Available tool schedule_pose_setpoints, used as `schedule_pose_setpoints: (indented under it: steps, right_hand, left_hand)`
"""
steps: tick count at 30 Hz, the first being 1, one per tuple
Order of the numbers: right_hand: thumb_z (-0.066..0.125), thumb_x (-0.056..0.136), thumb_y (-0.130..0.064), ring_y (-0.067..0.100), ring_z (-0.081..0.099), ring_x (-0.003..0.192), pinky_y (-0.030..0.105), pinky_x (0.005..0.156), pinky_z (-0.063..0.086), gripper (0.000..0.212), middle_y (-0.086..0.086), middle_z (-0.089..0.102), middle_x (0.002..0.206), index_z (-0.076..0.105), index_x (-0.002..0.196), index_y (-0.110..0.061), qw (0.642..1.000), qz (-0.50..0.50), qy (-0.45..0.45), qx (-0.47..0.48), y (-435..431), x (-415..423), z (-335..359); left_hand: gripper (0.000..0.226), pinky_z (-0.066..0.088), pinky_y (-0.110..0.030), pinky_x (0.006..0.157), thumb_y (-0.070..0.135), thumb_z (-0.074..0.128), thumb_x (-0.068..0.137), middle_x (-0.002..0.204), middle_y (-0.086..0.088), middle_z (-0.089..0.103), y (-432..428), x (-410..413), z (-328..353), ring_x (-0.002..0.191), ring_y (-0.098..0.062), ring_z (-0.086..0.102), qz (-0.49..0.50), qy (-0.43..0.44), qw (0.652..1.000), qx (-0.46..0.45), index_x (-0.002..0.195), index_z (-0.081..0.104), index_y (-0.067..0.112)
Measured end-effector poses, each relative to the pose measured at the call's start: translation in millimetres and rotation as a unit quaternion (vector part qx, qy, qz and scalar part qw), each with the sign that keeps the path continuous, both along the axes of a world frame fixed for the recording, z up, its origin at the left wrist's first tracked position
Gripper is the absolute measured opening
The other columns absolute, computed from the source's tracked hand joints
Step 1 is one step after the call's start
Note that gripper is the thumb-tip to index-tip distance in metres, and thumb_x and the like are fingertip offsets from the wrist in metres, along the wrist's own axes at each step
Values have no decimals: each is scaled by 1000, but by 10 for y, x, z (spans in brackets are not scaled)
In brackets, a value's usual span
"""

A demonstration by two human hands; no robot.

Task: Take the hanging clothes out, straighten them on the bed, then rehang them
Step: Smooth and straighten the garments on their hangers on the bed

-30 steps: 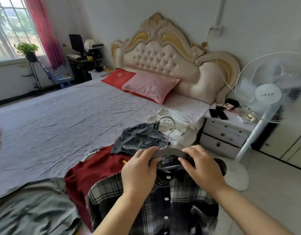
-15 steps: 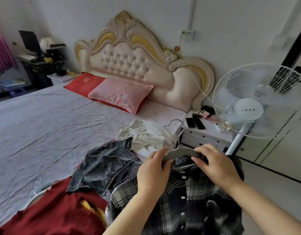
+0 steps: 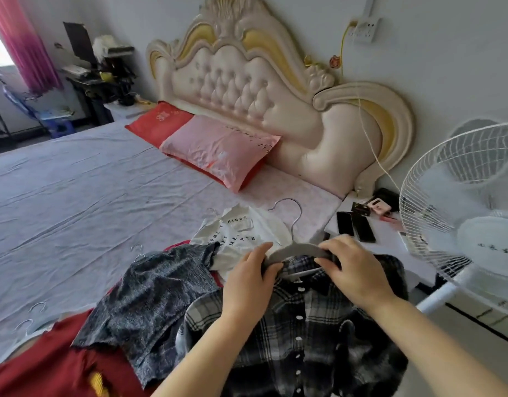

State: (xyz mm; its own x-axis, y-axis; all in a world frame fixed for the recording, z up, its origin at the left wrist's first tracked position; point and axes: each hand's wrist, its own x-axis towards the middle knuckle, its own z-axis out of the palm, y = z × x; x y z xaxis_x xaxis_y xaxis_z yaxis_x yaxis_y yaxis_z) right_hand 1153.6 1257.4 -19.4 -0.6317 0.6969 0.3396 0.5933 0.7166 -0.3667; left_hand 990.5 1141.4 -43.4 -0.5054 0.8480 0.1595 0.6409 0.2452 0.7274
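Both hands are closed on the grey hanger. The left hand curls its fingers and thumb around the left arm of the hanger, and the right hand wraps over the right arm, where it also presses on the collar. Neither hand is spread; each is clamped on the hanger with no visible gap.

The plaid shirt is on this hanger, buttoned, and it is held at the near right edge of the bed. The metal hook points up and away from the person. I cannot tell if the lower part of the shirt rests on the bed or hangs free.

I judge the step to be the rehanging of this shirt: the hanger is inside the collar and the hands are setting the shoulders on it. The next move probably needs a lift by the hook or the hanger neck, so one hand must let go first, and the shirt must not slip from the arms.

To the left lie a dark grey garment, a white printed T-shirt and a red garment.
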Motion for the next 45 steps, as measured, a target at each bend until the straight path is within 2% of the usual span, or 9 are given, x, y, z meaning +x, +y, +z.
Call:
schedule_pose_setpoints:
  steps: [5,10,13,19,24,31,36,41,45]
  right_hand:
    - [77,75,-17,24,62,68,31,62,47,21,4,62,82,70,93,-13,999,49,1,8,777,-293,79]
    - [79,72,-15,22,61,68,30,65,41,20,0,60,78,71,90,-16,997,78,-15,26,1439,-750,54]
    - [77,75,-16,24,61,75,36,69,43,19,1,62,83,71,93,-15,996,76,-25,24,1783,-1079,-2]
    - [72,79,-19,23,58,79,36,73,42,17,-7,53,82,70,96,-17,992,109,-56,19,2386,-1784,-25]
    - [71,81,-20,24,58,82,36,78,41,17,0,60,90,70,98,-16,987,139,-75,-23,2746,-2374,-196]
    - [69,82,-22,22,57,82,36,80,40,16,-3,58,90,70,97,-18,972,207,-95,-63,3305,-3317,-613]
    - [64,86,-27,22,56,93,35,84,38,20,-1,60,97,67,104,-21,955,244,-151,-70,3777,-4069,-1049]
    - [55,91,-21,28,44,119,40,98,35,40,7,48,133,49,130,-23,933,236,-269,-48,4049,-4816,-1523]
    - [53,88,-17,29,46,117,40,98,38,35,8,55,125,56,123,-22,907,272,-301,-117,3879,-4870,-1856]
  left_hand:
    - [48,33,-16,73,42,54,90,115,16,51,581,-171,7,89,3,40,22,-3,1000,-13,135,39,33]
    - [49,30,-8,68,30,55,91,124,11,49,1097,-492,-121,89,4,38,26,-13,999,-16,136,37,32]
    - [50,32,-16,80,26,55,91,128,9,48,1406,-803,-202,99,0,41,23,-24,999,-13,138,36,31]
    - [47,31,-17,81,23,54,92,129,7,47,1939,-1403,-276,108,-8,45,56,-49,997,-8,135,38,30]
    - [47,32,-19,83,21,55,90,128,6,49,2171,-1842,-391,111,-10,45,90,-66,993,-29,134,40,29]
    - [50,32,-19,86,19,56,90,131,6,49,2472,-2431,-670,118,-11,44,179,-95,978,-53,136,39,29]
    - [50,31,-15,89,18,55,90,132,13,46,2638,-2738,-919,121,-6,42,252,-108,958,-83,135,39,33]
    - [48,25,-8,91,18,54,91,134,11,44,2687,-2954,-1181,122,-4,41,309,-116,937,-117,135,40,27]
    - [46,30,-12,90,19,54,91,132,9,46,2666,-2893,-1351,115,-3,44,334,-137,921,-148,135,41,26]
